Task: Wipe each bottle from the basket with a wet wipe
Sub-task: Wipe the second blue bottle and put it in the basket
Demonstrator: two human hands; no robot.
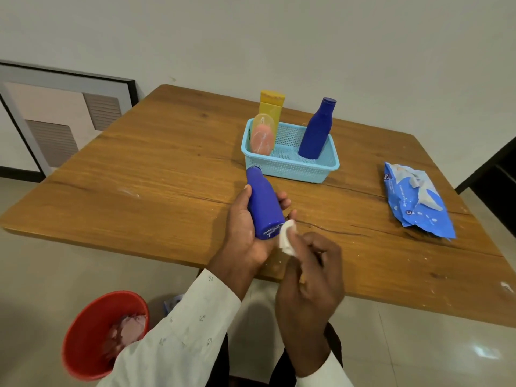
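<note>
My left hand [245, 233] grips a blue bottle [264, 202] around its body, its cap pointing away from me and its base toward me. My right hand [310, 277] pinches a small white wet wipe [287, 240] that touches the base of that bottle. Behind them stands a light blue basket [290, 169] on the wooden table [139, 177]. In the basket are another blue bottle [317, 129] standing upright, a yellow tube-like bottle [270, 107] and a pink bottle with a clear cap [261, 138] leaning at the left end.
A blue pack of wet wipes [416, 202] lies on the table at the right. A red bucket [95, 336] with used wipes in it stands on the floor at the lower left. A framed panel [55, 118] leans on the wall at the left.
</note>
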